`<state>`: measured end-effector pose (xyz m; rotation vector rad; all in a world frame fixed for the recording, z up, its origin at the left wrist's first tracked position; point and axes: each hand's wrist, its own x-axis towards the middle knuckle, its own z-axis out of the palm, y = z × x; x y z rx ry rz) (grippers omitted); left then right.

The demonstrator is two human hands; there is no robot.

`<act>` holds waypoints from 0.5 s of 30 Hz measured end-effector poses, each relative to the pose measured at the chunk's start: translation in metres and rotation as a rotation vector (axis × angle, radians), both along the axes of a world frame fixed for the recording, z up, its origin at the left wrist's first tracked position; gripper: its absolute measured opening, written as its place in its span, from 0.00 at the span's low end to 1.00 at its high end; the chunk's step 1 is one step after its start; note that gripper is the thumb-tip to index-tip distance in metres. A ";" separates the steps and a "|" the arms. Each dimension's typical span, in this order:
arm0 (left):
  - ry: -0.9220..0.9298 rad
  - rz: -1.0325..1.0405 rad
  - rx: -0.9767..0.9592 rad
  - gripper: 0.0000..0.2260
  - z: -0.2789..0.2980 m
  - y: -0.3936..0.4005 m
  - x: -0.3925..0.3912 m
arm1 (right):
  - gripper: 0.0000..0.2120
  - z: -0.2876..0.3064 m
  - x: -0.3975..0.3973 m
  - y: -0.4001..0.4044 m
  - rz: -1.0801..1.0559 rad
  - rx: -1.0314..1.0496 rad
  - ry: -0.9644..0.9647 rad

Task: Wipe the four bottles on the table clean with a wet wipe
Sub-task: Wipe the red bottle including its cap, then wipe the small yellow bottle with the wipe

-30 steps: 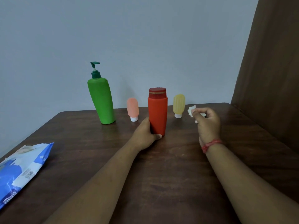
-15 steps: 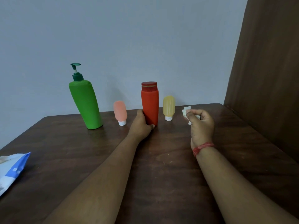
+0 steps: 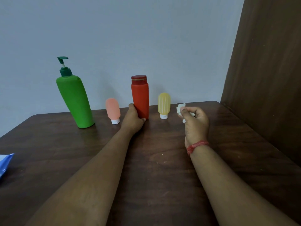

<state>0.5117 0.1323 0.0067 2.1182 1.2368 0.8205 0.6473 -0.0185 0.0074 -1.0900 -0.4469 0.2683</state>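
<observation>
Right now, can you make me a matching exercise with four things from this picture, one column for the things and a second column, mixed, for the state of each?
Things
1. red bottle
2. wet wipe
3. green pump bottle
4. yellow bottle

States
a. crumpled, pinched in the right hand
b. stands cap down, between the red bottle and the right hand
c. gripped near its base by the left hand
d. far left of the row, untouched

Pairs: 1-c, 2-a, 3-d, 4-b

No readable text, labels or numbers. Four bottles plain, unlabelled. Blue packet (image 3: 5, 163) at 9 o'clock desk edge: print not visible.
</observation>
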 end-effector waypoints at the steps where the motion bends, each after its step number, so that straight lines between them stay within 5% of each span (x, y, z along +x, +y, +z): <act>1: -0.001 0.001 0.002 0.25 0.000 0.000 0.000 | 0.07 0.000 0.000 0.000 -0.004 -0.003 -0.002; 15: 0.010 0.029 0.020 0.26 0.000 -0.002 0.002 | 0.07 0.005 -0.005 -0.003 -0.019 -0.029 -0.006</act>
